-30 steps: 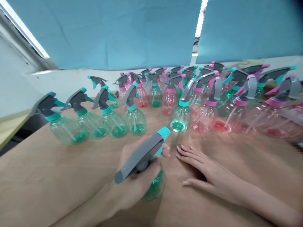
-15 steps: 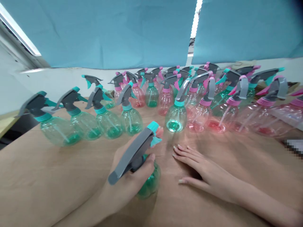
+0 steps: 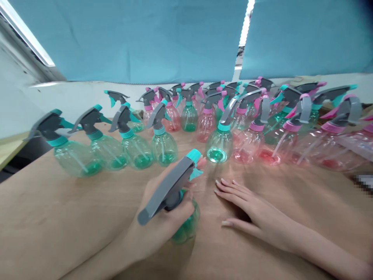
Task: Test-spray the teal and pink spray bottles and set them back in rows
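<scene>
My left hand (image 3: 163,217) is wrapped round the neck of a green spray bottle (image 3: 186,227) that stands on the brown table (image 3: 58,217). Its grey trigger head (image 3: 166,190) with a teal nozzle points away from me, and my forefinger reaches up beside the nozzle. My right hand (image 3: 253,210) lies flat on the table just right of the bottle, fingers stretched out, holding nothing. A lone green bottle (image 3: 218,144) stands just beyond both hands.
A row of green spray bottles (image 3: 116,146) stands to the left. Several pink bottles (image 3: 274,140) and more green ones crowd the back and right of the table. Blue curtains (image 3: 145,39) hang behind, above a white wall ledge.
My left hand has kept its grip on the bottle, and its forefinger has risen beside the nozzle. The right hand has stayed flat on the table.
</scene>
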Demonstrator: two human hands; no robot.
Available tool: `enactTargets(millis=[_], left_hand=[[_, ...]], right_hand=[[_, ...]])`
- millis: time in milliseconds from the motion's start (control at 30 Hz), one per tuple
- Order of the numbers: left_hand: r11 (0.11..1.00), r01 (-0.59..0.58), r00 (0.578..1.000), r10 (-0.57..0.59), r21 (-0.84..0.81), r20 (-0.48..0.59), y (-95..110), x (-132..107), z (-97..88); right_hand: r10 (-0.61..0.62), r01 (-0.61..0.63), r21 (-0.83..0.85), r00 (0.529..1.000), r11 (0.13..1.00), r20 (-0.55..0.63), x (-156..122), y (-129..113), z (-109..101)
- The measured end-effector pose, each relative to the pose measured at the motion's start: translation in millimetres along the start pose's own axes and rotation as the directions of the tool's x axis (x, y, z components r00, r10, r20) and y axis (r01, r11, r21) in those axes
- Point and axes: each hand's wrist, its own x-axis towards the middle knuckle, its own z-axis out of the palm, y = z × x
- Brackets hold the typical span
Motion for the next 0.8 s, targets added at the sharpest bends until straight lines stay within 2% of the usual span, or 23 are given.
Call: enactTargets(millis=[267,800], left_hand=[[0.997,0.073,0.997,-0.072,-0.020,0.008,-2.2,-3.7,0.9],[0.999,0.035,0.999,-0.035,-0.017,0.020,-0.6,-2.7,-0.8]], right_hand=[[-0.012,0.013,0.010,1.000,1.000,-0.027,-1.4,-1.0,-1.0],[0.009,-0.009,-0.011,1.000,1.000,0.010,-1.7,0.3,-0.4]])
